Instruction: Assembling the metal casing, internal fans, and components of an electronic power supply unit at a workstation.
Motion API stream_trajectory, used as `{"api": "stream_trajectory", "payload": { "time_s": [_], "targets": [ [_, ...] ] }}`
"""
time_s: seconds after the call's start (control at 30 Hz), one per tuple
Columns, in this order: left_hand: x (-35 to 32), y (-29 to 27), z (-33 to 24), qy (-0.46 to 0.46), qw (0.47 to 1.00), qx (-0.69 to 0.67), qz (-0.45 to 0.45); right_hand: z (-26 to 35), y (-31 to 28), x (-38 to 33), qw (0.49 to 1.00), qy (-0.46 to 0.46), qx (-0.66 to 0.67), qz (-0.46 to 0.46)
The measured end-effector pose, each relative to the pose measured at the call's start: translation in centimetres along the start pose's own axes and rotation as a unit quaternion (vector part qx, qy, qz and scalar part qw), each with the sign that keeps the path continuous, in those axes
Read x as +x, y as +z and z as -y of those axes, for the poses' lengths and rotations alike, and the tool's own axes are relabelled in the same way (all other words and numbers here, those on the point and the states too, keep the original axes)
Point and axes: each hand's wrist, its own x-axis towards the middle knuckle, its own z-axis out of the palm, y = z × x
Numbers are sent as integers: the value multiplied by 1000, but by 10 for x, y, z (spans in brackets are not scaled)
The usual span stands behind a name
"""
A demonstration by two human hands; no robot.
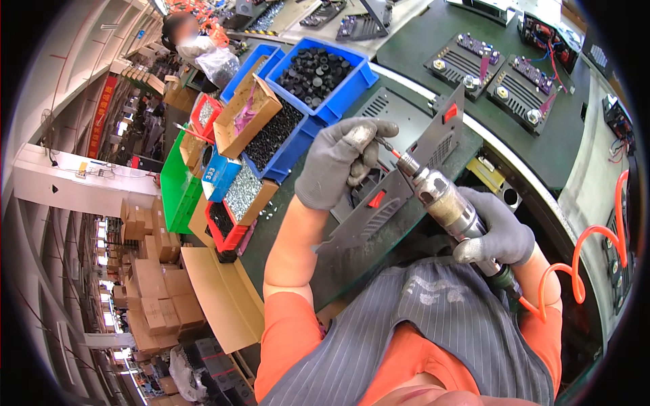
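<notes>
Right of centre, the right hand [500, 229] wraps its fingers round the pneumatic screwdriver [443, 201], apparently bearing its weight; the left hand [340, 159] pinches the bit [388, 147], likely steadying it

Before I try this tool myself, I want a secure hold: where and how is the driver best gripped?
Probably take the driver by the rear half of its barrel, from the right, fingers wrapped around. It is long and rounded, slanting with its bit toward the upper left and the hose at its rear; the right hand grips it there.
</notes>
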Motion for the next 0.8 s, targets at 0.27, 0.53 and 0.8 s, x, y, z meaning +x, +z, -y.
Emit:
{"api": "stream_trajectory", "payload": {
  "time_s": [0.27,0.53,0.8],
  "targets": [
    [8,7,9,45,996,-61,42,-17,-3,-5,999,-16,21,28],
    [23,3,4,65,990,120,-24,-29,-10,-20,983,-163,-35,-82],
    [34,-18,90,-100,988,119,-19,-60,-24,-70,986,36,38,-156]
  ]
}}
